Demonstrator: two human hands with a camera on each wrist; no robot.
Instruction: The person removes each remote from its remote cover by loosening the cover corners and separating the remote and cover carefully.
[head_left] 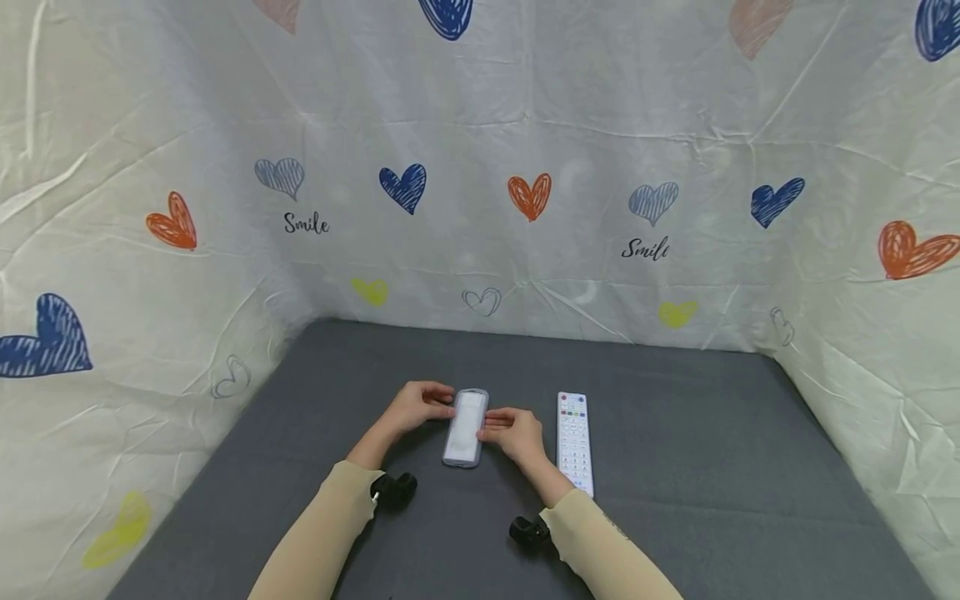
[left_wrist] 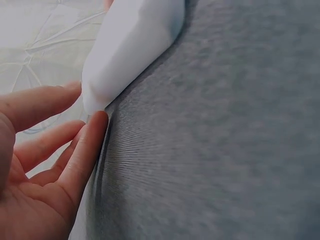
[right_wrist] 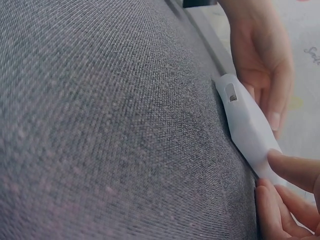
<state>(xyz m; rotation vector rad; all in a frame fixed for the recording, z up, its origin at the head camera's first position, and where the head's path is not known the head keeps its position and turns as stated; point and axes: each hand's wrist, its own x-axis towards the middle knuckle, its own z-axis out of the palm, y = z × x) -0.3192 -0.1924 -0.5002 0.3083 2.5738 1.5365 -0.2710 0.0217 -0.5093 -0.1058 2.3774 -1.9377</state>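
Note:
A pale, oblong plastic case (head_left: 465, 427) with rounded ends and a grey rim lies on the dark cloth between the two hands. My left hand (head_left: 415, 407) pinches its left edge near the far end; in the left wrist view, the thumb (left_wrist: 55, 100) is on its upper side and a fingertip at its lower edge. On the right edge, my right hand (head_left: 519, 433) pinches it between thumb and fingers. The right wrist view shows the case's white side (right_wrist: 245, 112) with a small slot in one end. What lies inside the case is hidden.
A white remote control (head_left: 573, 442) with several coloured buttons lies face up just right of my right hand, partly behind the wrist. Dark grey cloth (head_left: 712, 467) covers the table. A white sheet (head_left: 465, 242) printed with hearts hangs at the back and both sides.

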